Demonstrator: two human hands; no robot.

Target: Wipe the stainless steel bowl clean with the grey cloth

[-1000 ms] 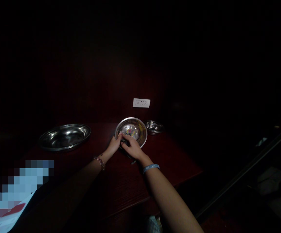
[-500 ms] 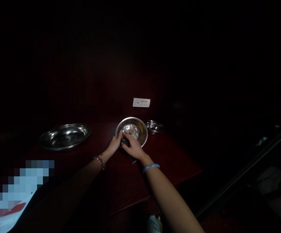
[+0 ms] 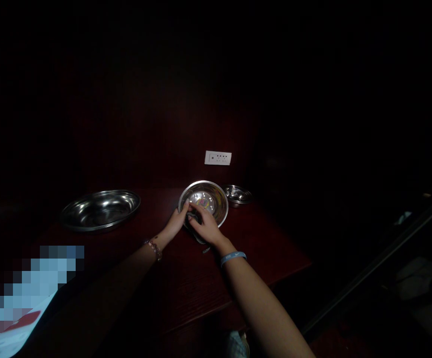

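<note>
A shiny steel bowl (image 3: 220, 203) is tilted up so that its inside, with a colourful round label at the bottom, faces me. My left hand (image 3: 177, 219) grips the bowl's near left rim, thumb on the inside. Bent over the near rim, my right hand (image 3: 207, 226) has its fingertips close to my left thumb. A dark, textured piece of cloth (image 3: 199, 237) is bunched under the right hand and hangs over the rim; the palm hides part of it.
On the dark red wooden table (image 3: 186, 293) lies a wide steel dish (image 3: 100, 211) at the left. A smaller steel bowl (image 3: 237, 195) sits behind the tilted one. A white socket plate (image 3: 218, 158) is on the wall. Bright blue-white material (image 3: 33, 318) fills the lower left.
My right fingers and the dark cloth have shifted slightly at the near rim, and more of the cloth hangs out below. The bowl stays tilted in my left hand.
</note>
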